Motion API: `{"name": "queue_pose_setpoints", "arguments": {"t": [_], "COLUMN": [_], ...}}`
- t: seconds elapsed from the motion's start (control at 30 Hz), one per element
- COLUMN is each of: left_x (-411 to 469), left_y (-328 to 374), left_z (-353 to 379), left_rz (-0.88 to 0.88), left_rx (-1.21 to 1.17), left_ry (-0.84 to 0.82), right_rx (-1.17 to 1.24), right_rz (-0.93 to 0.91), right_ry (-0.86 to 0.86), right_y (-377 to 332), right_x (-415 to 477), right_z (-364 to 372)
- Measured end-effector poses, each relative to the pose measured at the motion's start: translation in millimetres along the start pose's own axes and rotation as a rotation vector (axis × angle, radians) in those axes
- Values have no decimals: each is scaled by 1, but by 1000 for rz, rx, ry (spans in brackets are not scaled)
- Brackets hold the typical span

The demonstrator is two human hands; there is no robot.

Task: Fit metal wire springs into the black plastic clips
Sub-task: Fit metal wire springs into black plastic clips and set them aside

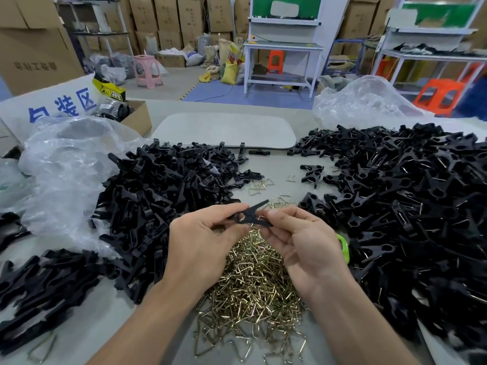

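While fingers (pixel 227 208) pinch a clip (pixel 244 216), clip piles (pixel 163 196) flank springs (pixel 253 280)

black plastic clips (pixel 163 196): moulded plastic, matt, with a faint sheen on the edges. brass-coloured bent wire springs (pixel 250 280): bare metal, smooth and glossy, catching the light. clear plastic bags (pixel 66 164): thin film, crinkled, shiny. pale grey table (pixel 276 164): smooth, matt top. brown cardboard box (pixel 139 117): dull paper board. bright green plastic piece (pixel 342 247): smooth, glossy.

Left grip (pixel 196 248), right grip (pixel 308 255) are bare (forearms (pixel 147 314) too).
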State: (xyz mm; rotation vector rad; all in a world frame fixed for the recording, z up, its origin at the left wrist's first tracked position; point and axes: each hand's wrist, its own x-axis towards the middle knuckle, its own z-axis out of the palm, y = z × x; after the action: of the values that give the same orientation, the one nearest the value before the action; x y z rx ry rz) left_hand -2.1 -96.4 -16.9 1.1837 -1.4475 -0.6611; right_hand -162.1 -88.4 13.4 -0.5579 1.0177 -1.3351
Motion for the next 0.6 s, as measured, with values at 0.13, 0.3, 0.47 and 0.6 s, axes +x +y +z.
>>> {"name": "queue_pose_setpoints", "arguments": {"t": [0.13, 0.3, 0.47, 0.6], "left_x": [-3, 0, 4, 8], "left_y": [4, 2, 0, 1], "left_z": [2, 0, -1, -1], "left_rz": [52, 74, 18, -92], "left_rx": [7, -2, -31, -178], "left_ry": [1, 1, -65, -145], "right_rx": [-76, -24, -132, -47], "right_rz": [-67, -59, -17, 163], "right_ry": [60, 13, -89, -258], "right_y": [2, 4, -6, -14], "right_x": [1, -1, 2, 7], "right_z": [1, 3, -3, -14]}}
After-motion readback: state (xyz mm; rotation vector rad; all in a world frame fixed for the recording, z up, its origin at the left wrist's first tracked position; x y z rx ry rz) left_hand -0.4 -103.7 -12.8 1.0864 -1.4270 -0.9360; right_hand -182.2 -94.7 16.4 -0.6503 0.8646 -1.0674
